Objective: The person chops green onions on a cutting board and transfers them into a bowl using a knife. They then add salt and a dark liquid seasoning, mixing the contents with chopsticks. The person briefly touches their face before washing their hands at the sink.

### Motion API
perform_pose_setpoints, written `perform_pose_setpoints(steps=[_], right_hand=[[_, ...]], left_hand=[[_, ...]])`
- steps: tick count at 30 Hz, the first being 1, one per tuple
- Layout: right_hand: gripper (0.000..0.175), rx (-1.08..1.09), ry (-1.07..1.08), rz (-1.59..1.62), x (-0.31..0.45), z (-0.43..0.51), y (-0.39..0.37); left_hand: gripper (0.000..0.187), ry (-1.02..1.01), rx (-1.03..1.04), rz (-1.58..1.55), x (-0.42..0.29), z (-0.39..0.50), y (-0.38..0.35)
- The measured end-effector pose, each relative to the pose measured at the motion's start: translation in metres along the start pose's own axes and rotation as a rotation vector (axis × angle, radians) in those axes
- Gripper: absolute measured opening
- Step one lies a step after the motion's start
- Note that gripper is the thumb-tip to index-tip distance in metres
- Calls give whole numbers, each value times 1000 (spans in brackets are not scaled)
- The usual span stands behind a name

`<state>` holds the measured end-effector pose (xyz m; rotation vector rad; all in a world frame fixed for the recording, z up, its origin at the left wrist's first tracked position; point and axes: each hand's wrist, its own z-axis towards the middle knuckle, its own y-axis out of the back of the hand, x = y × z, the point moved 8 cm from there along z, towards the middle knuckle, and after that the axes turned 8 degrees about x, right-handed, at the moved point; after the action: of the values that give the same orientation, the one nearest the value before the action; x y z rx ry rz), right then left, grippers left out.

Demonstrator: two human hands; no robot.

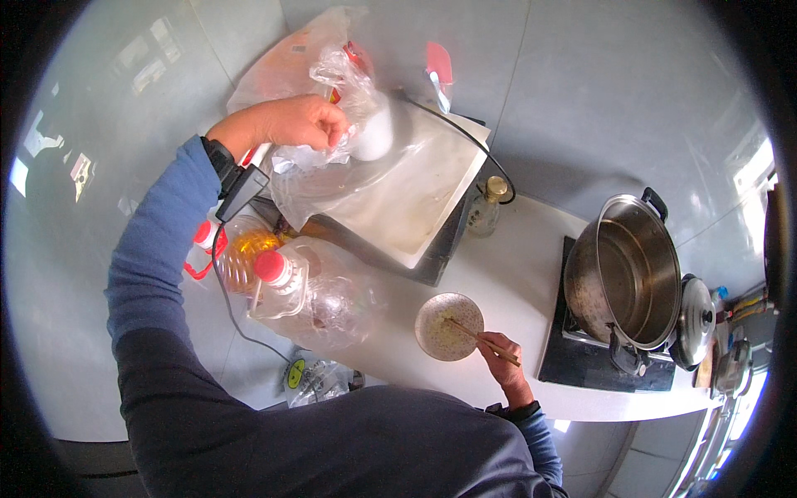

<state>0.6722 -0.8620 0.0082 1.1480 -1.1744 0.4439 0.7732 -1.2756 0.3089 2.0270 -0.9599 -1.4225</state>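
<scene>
My right hand (503,364) grips a pair of wooden chopsticks (482,342), whose tips rest in a small speckled bowl (449,355). A little pale food or liquid lies at the bottom of this bowl. Up at the back left, my left hand (311,121) has its fingers curled on a crumpled clear plastic bag (339,68). Something white and rounded (375,134) shows right beside those fingers. Red packaging shows through the plastic, but its contents cannot be made out.
A large steel pot (641,280) stands on a black cooktop (598,367) at the right, its lid (694,324) alongside. Near the wall are a glass jar (484,215) and a white tray (405,205). Plastic bottles, one with a red cap (269,266), crowd the left.
</scene>
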Motion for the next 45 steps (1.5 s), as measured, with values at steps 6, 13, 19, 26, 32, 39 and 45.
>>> perform_pose_setpoints(steps=[6,13,19,26,32,39,45], right_hand=[[19,-3,-10,-11,0,1,0],[18,-21,-1,-12,-1,0,-2],[18,-15,-6,-14,-4,0,-3],[19,-12,-23,-23,0,1,-3],[18,-22,30,-39,1,2,-2],[18,-3,65,-38,4,5,-2],[14,11,68,-57,11,5,-1]], left_hand=[[6,-292,-196,16,-42,3,12],[3,-15,-647,-212,9,6,69],[14,141,-331,454,32,44,36],[12,-141,-375,705,34,67,31],[12,-73,-375,989,77,96,33],[28,119,-441,934,57,70,35],[13,33,-520,937,24,61,44]])
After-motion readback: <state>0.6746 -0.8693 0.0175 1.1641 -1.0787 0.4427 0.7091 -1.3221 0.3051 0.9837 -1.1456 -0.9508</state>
